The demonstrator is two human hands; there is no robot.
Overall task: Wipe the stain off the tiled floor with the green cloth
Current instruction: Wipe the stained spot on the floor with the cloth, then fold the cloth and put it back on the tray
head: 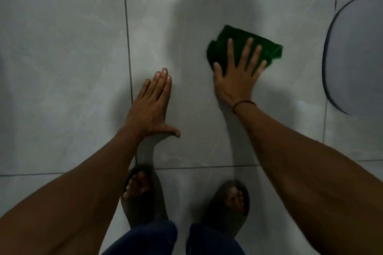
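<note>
Left to right: the left hand (152, 107) lies flat on the tiled floor (62, 68), fingers pressed together, thumb out, bracing the crouched person. The right hand (238, 77), fingers spread, presses the green cloth (226, 42) flat against the tile, right of centre. At far right a grey mat (356, 58) is cut off by the frame. The wiping step appears in hand; the next stroke calls for steady downward pressure. No stain is discernible: shadow and glare obscure the tile.
</note>
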